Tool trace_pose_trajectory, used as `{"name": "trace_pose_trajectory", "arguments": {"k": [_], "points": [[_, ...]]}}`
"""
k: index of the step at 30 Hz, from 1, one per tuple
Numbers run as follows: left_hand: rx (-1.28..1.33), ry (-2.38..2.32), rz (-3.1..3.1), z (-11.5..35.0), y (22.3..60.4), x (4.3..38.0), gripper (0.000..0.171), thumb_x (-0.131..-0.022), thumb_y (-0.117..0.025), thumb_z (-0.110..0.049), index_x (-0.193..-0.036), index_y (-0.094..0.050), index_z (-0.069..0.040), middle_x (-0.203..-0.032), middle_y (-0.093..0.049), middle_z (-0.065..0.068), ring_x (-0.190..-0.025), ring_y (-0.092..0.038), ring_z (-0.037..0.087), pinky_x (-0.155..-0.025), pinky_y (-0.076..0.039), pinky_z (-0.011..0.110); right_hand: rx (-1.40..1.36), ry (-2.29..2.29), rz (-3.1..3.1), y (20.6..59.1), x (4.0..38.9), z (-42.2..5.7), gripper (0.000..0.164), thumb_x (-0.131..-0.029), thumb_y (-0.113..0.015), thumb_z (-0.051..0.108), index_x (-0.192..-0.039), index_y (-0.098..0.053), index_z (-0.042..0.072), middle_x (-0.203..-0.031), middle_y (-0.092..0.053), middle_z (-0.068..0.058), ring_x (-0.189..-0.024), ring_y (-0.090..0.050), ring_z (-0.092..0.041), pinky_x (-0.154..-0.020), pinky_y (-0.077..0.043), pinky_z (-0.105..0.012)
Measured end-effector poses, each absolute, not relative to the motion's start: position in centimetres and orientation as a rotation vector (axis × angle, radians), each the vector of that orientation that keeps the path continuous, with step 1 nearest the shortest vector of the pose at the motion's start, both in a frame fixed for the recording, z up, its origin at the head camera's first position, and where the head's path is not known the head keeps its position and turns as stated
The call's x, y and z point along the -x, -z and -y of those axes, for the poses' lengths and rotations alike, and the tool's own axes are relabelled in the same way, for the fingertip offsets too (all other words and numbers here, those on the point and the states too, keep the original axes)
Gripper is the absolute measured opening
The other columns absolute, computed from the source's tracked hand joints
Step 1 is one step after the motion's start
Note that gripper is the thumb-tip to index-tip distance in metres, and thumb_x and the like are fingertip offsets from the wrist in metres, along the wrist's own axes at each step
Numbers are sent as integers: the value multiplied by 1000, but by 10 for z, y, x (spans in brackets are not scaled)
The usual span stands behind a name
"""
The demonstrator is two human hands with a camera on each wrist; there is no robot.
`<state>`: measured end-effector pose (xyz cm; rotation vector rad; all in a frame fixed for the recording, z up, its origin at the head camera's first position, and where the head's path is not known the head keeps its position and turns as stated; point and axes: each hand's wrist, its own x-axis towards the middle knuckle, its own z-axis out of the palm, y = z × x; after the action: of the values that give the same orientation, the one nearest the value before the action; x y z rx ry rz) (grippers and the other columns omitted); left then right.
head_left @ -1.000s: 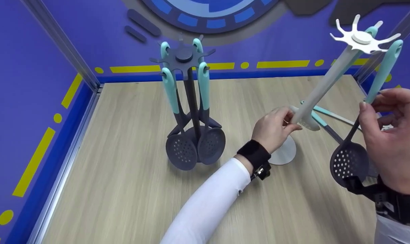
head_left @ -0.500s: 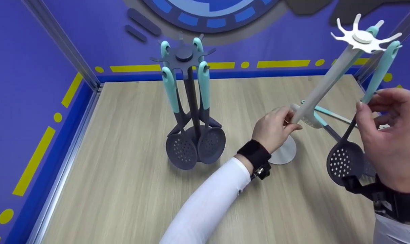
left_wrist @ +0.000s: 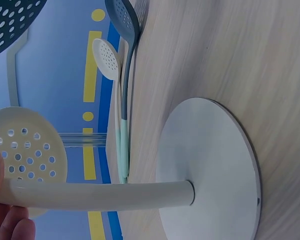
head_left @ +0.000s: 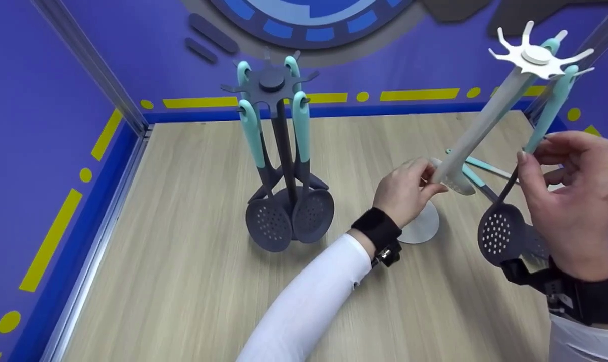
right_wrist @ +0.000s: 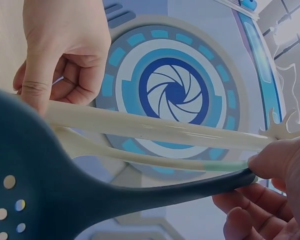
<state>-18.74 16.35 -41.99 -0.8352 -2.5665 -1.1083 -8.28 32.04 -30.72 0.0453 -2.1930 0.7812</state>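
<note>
Aloft near the right edge of the desk (head_left: 183, 291), the dark skimmer (head_left: 502, 234) looks light and stiff, so pinching its mint handle (head_left: 549, 113) at the lower end, as the right hand (head_left: 573, 201) does, seems sound, while the left hand (head_left: 403, 191) grips the white stand (head_left: 481, 128).

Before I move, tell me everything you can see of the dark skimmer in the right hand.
The dark skimmer looks plastic: a round grey head pierced with small holes, slim neck, mint handle. It is off the table, tilted, head down. The right hand pinches it near where neck meets handle. The handle's tip overlaps a prong of the pale stand; whether hooked, I cannot tell.
</note>
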Motion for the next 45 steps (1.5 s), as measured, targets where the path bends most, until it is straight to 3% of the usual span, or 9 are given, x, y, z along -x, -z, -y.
{"name": "trace_pose_trajectory", "arguments": {"k": [11, 17, 27, 38, 45], "points": [[838, 1103, 2570, -164, 420, 187, 29, -82, -66, -47, -100, -56, -26, -93, -57, -17, -84, -56, -9, -70, -43, 5, -60, -871, 2166, 311, 88, -319, 39, -87, -67, 12, -123, -50, 13, -99, -64, 9, -83, -59, 6, -68, -41, -6], [844, 1089, 2555, -164, 421, 188, 30, -82, -67, -48, -99, -56, -26, -92, -58, -17, -82, -55, -11, -68, -42, 5, -45, -846, 2194, 310, 88, -315, 40, -88, -66, 11, -125, -49, 14, -103, -63, 11, -86, -57, 10, -70, -40, -5], [846, 1084, 2541, -164, 422, 190, 30, -81, -68, -47, -100, -56, -27, -93, -58, -18, -83, -56, -11, -70, -42, 5, -70, -873, 2213, 308, 90, -310, 42, -88, -65, 7, -125, -47, 11, -104, -64, 1, -85, -58, 10, -70, -42, -4], [833, 1099, 2554, -163, 421, 189, 30, -81, -67, -48, -98, -55, -27, -92, -58, -19, -83, -57, -10, -69, -43, 6, -114, -898, 2220, 312, 95, -312, 43, -88, -65, 11, -127, -46, 15, -105, -64, -1, -86, -61, 3, -67, -45, -6], [834, 1090, 2558, -163, 421, 189, 29, -82, -67, -48, -99, -55, -27, -93, -58, -19, -83, -56, -10, -69, -43, 6, -96, -925, 2227, 311, 95, -307, 43, -88, -65, 9, -126, -46, 11, -105, -63, -3, -83, -60, 4, -66, -44, -6]]}}
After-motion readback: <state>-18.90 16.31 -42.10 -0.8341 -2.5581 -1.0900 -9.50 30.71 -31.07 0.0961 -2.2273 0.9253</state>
